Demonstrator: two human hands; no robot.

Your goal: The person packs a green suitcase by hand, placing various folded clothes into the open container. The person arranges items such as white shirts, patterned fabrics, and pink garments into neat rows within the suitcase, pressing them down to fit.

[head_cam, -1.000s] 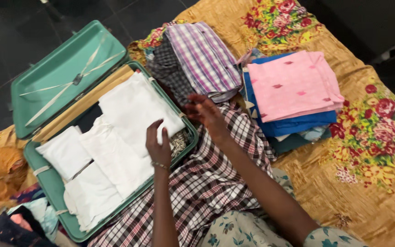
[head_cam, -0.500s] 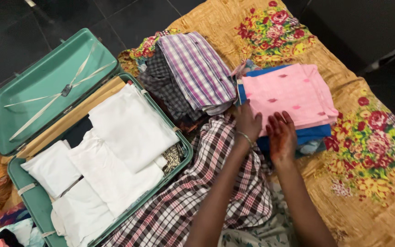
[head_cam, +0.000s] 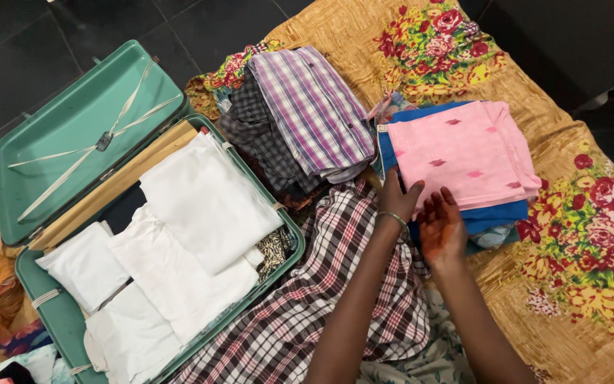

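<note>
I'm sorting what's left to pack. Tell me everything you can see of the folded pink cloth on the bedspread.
The pink cloth is folded flat into a rough rectangle, light pink with small darker pink motifs, looking like thin woven cotton. It lies on top of a blue folded cloth, on the floral bedspread. The left hand touches its near left edge; the right hand is at its near edge, open. A purple checked shirt pile sits beside it.

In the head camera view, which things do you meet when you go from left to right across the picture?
Green suitcase → white folded cloths inside it → purple checked shirt → left hand → right hand → pink folded cloth → flowered bedsheet.
</note>
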